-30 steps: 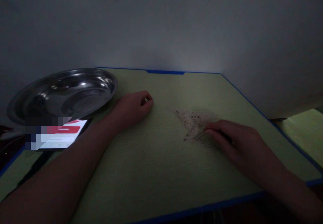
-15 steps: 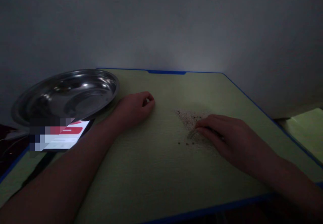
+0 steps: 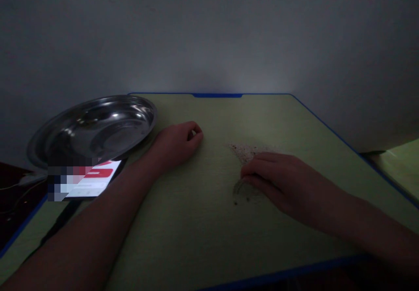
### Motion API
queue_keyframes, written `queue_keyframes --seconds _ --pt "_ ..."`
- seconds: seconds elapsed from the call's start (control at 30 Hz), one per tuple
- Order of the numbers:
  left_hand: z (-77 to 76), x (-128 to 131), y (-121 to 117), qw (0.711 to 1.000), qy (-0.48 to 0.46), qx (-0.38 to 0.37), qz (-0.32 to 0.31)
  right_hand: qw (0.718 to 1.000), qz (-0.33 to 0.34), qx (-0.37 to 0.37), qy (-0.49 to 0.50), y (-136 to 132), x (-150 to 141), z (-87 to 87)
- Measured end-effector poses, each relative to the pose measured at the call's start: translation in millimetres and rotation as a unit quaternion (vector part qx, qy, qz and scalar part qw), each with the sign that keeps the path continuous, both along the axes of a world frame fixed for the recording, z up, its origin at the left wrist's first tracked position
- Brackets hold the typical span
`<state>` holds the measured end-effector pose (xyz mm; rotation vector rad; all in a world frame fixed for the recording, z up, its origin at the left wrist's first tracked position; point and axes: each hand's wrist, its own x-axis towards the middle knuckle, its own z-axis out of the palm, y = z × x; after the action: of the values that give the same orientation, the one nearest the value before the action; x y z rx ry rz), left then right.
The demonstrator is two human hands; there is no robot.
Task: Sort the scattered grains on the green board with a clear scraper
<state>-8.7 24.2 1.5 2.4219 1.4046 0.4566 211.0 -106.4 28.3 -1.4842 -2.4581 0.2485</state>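
My right hand point(image 3: 275, 179) pinches a thin, curved, greyish piece point(image 3: 238, 186) whose kind I cannot make out. Its lower edge is down at the table, beside a few dark specks. A thin spread of pale, fine grains point(image 3: 244, 150) mixed with dark bits lies just beyond the fingers, partly hidden by them. My left hand point(image 3: 178, 140) rests on the table to the left of the grains. Its fingers are curled to the thumb with a small gap inside, and nothing shows in them.
A wide steel basin point(image 3: 122, 136) stands at the left, beyond my left forearm. A phone or tablet with a lit screen point(image 3: 94, 181) lies below its rim. The pale green table point(image 3: 183, 230) has a blue edge and meets a grey wall point(image 3: 209, 33) at the back.
My right hand has moved left and slightly nearer with the greyish piece, and some dark specks have shifted nearer too. My left hand holds its pose. The view has shifted slightly.
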Motion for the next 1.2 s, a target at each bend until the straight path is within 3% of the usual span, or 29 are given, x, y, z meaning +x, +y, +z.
queue_keyframes --seconds 0.2,0.5,0.93,1.2 --pt "1.0 0.3 -0.6 1.000 0.001 -0.008 0.003 0.999 -0.034 0.033 -0.001 1.3 15.1 -2.3" --pt "-1.3 -0.7 0.8 1.000 -0.004 -0.001 -0.001 0.999 0.003 0.007 0.032 -23.7 6.5 -3.4" --pt "0.6 0.6 -2.3 1.000 -0.007 0.005 -0.004 0.998 0.020 -0.030 0.043 -33.5 -15.6 -4.0" --pt "-0.7 1.1 -1.1 1.000 -0.003 0.008 0.000 0.998 0.052 0.020 0.025 -50.3 -14.9 -1.0"
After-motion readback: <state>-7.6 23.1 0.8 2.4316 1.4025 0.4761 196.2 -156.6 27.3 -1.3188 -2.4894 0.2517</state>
